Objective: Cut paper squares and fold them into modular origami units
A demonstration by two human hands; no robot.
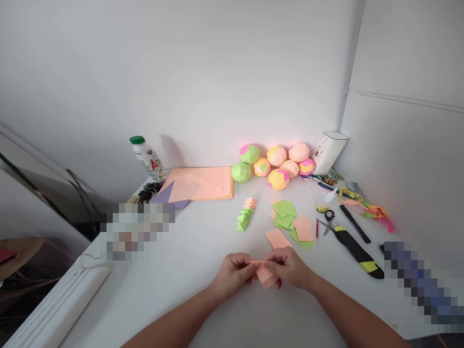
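Note:
My left hand and my right hand meet just above the white table, both pinching a small folded peach paper square between fingertips. Just beyond my hands lies a loose peach square. Farther back sit green and peach paper squares in a loose pile and a row of folded green and peach paper units.
Several coloured paper balls line the back wall beside a white box. A stack of peach sheets and a white bottle sit back left. Scissors, a black-yellow cutter and pens lie to the right.

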